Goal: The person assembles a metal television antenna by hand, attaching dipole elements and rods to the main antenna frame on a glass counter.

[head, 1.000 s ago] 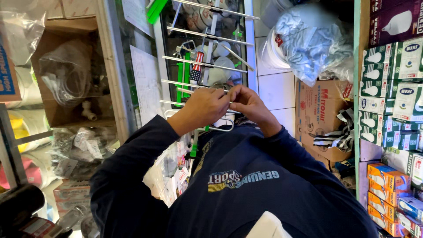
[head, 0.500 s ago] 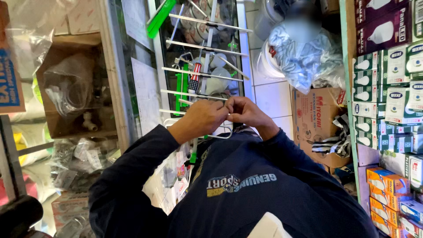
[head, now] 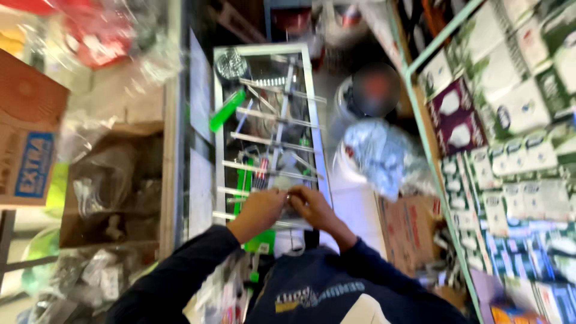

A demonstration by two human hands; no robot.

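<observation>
Both hands, left hand (head: pixel 259 209) and right hand (head: pixel 312 207), meet pinching one small blurred item against the metal wire display rack (head: pixel 267 138), green packaged tools (head: pixel 243 180) just beyond, shelves crowding both sides.

Meeting fingertip to fingertip, left hand (head: pixel 259 210) and right hand (head: pixel 312 207), pinching something small against white display rack (head: pixel 264 138) pegs.

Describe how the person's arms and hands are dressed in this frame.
Both arms wear long, dark navy sleeves that end at the wrists. The left hand and right hand are bare, without gloves. A small ring-like glint shows on one finger, though the blur leaves it uncertain. The same navy top carries a printed emblem in yellow and white on the chest.
</observation>
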